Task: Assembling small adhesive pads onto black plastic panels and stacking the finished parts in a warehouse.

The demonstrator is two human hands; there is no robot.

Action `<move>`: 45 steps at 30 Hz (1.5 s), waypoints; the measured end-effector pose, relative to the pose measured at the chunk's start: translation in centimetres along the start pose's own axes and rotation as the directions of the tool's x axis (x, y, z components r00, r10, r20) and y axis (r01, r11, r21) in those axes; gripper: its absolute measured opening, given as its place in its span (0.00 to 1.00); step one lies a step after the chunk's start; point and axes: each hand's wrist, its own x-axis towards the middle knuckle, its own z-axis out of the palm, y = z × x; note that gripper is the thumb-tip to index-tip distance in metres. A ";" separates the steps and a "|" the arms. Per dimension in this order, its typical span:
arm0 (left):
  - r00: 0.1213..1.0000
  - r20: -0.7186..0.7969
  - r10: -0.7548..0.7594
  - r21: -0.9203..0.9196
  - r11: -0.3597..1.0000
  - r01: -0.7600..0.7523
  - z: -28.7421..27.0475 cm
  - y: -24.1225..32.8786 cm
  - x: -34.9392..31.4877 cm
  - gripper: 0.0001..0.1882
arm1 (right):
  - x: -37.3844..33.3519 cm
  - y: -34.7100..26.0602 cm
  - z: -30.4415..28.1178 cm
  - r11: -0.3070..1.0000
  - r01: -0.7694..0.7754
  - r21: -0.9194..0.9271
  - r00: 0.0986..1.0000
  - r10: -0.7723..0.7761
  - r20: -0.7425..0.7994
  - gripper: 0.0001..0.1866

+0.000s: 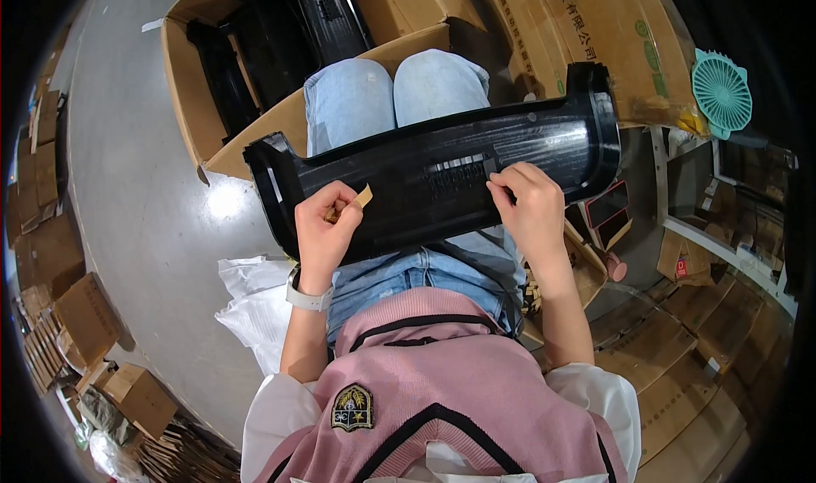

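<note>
A long, glossy black plastic panel point(382, 185) with upturned ends lies across my lap, slightly tilted. Near its middle is a slotted patch point(455, 177). My left hand point(325, 228) is closed over the panel's left half, pinching a small tan strip point(365, 196) that sticks out past the thumb and forefinger. At the right end of the slotted patch, my right hand point(533, 207) has thumb and forefinger curled in a pinch close to the panel's surface. A small dark piece seems to be at its fingertips, too small to name.
Beyond my knees an open cardboard box point(191, 109) holds several similar black panels point(272, 45). Closed cartons point(586, 32) stand at the far right, beside a turquoise fan point(722, 93). A phone point(607, 204) lies right of the panel; white plastic wrap point(255, 300) is at left.
</note>
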 end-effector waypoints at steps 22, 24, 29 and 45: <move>0.994 0.073 0.084 -0.870 0.493 0.022 -3.3 1.6 0.1 0.10 | -1.8 8.4 -12.9 0.915 0.399 -0.053 0.908 -0.387 0.163 0.13; 0.957 0.048 0.285 -0.962 0.270 -0.032 -3.3 3.1 -0.1 0.11 | -1.4 4.4 -15.5 0.879 0.455 -0.143 0.890 -0.444 0.101 0.12; 0.788 0.143 0.599 -0.954 0.295 -0.051 -2.6 8.6 -1.7 0.13 | -1.5 -1.7 -21.9 0.622 0.560 -0.547 0.772 -0.631 0.072 0.12; 0.776 0.630 0.036 -0.626 0.614 0.480 1.9 4.5 -2.1 0.12 | 10.7 4.1 -40.7 0.415 -0.171 -0.894 0.697 -0.591 -0.408 0.12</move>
